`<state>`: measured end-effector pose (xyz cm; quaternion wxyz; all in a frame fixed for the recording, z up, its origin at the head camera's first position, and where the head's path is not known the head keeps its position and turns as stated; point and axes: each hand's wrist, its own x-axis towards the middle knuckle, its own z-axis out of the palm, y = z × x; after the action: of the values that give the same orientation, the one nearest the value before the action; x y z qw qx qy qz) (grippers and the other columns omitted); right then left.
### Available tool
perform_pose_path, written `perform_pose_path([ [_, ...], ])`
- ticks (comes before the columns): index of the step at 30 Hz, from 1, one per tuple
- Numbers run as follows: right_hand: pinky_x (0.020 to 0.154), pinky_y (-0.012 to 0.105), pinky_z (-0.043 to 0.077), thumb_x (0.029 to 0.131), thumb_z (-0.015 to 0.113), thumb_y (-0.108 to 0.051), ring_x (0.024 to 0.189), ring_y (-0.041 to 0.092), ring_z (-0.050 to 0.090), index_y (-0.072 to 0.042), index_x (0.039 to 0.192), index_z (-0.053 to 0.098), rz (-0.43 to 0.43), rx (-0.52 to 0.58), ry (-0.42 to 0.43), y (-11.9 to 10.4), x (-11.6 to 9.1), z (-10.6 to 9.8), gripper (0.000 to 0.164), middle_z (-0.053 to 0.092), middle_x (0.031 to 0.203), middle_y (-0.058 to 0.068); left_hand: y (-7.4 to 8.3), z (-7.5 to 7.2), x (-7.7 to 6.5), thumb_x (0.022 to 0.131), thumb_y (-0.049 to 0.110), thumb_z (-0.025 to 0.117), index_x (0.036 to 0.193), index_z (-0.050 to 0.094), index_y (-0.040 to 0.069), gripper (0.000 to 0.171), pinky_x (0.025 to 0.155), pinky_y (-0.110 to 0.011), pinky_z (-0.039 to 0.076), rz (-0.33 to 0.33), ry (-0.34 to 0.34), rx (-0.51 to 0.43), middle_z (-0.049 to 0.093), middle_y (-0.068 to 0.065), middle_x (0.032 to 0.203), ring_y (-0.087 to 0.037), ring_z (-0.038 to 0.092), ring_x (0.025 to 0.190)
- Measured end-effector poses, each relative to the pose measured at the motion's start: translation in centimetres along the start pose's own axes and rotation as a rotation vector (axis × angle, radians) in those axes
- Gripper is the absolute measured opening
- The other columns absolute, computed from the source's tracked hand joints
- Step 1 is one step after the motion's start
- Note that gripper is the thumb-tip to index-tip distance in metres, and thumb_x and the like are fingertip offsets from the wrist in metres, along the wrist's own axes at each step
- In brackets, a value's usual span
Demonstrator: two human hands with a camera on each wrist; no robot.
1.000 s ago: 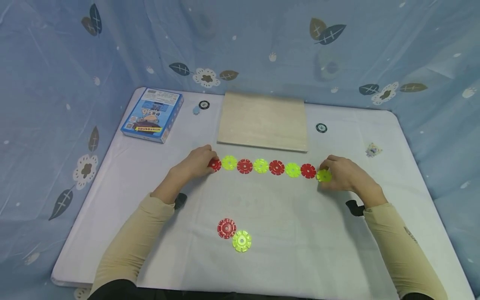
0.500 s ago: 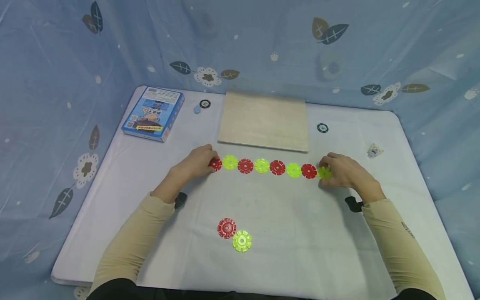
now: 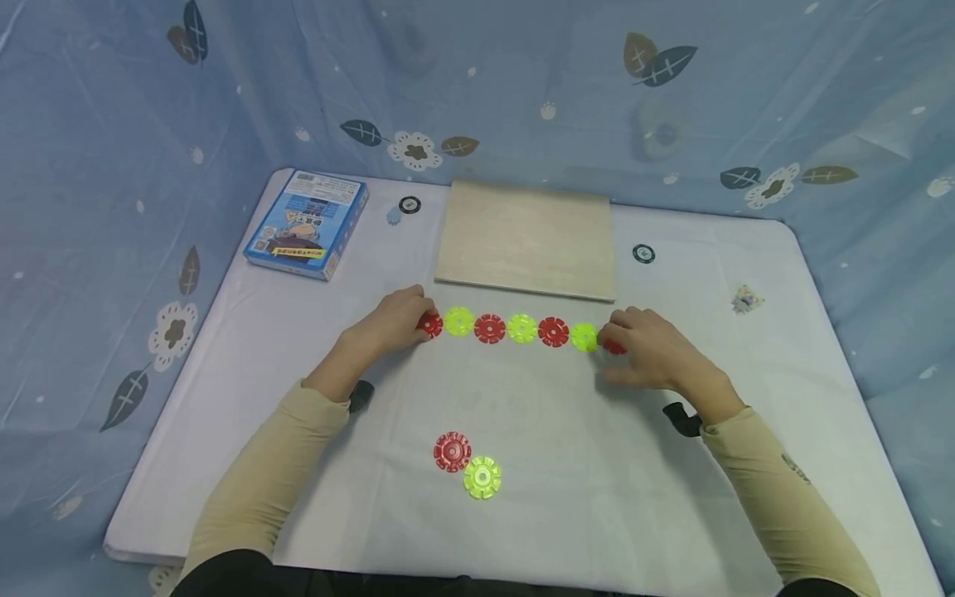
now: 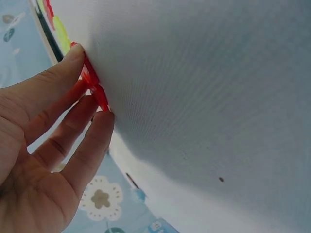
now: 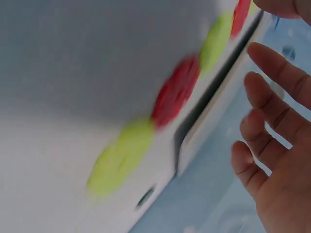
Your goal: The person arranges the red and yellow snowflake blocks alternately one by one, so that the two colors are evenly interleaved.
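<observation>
Red and yellow-green slotted plastic discs, alternating in colour, form a row across the white table, with a red disc [image 3: 554, 332] near its middle. At the row's left end my left hand [image 3: 391, 323] pinches a red disc [image 4: 93, 82] between thumb and fingers. My right hand [image 3: 652, 352] hovers over the row's right part, fingers spread and holding nothing in the right wrist view. It covers the end yellow-green disc [image 5: 121, 158] in the head view. Nearer the front lie a loose red disc [image 3: 452, 452] and a loose yellow-green disc [image 3: 482, 478], edges touching.
Behind the row lies a pale wooden board [image 3: 525, 240]. A blue box [image 3: 306, 224] sits at the back left. Small black round pieces, one at the right [image 3: 644, 254], and a small shiny item [image 3: 746, 299] lie on the table. Blue patterned cloth [image 3: 477, 83] hangs behind.
My right hand has let go of the end yellow-green disc and moved left along the row, over the neighbouring red disc. My left hand keeps its grip in place.
</observation>
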<state>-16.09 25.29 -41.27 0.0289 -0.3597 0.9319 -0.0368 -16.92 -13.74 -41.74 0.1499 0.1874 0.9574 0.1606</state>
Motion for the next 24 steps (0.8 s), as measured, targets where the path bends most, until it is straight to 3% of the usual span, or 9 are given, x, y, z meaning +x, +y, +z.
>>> perform_pose_path([
  [4,0.079,0.038,0.047,0.068,0.081,-0.036,0.085,0.017,0.054,-0.016,0.094,0.069,-0.138,0.015,0.029,-2.9,0.9,0.7,0.035,0.061,0.092,-0.001,0.1,-0.1,0.0,0.084,0.011,0.074,0.119,0.065,0.000,0.037,0.084,-0.036,0.049,-0.008,-0.007,0.001,0.059,-0.012,0.104,-0.023,0.055,0.091],
  [13,0.083,0.034,0.049,0.075,0.076,-0.041,0.089,0.015,0.058,-0.019,0.100,0.066,-0.376,-0.010,-0.038,-8.8,2.5,1.8,0.034,0.063,0.094,-0.003,0.0,0.0,0.1,0.083,0.010,0.074,0.117,0.066,0.000,0.037,0.084,-0.036,0.048,-0.006,-0.018,0.007,0.059,-0.013,0.103,-0.023,0.054,0.090],
  [24,0.080,0.027,0.053,0.082,0.070,-0.040,0.084,0.011,0.059,-0.017,0.113,0.062,-0.528,0.038,-0.146,-13.9,3.6,1.6,0.040,0.061,0.103,-0.002,0.0,0.1,0.2,0.083,0.010,0.074,0.118,0.066,0.000,0.038,0.085,-0.037,0.048,-0.003,-0.009,0.013,0.059,-0.013,0.104,-0.023,0.055,0.092],
])
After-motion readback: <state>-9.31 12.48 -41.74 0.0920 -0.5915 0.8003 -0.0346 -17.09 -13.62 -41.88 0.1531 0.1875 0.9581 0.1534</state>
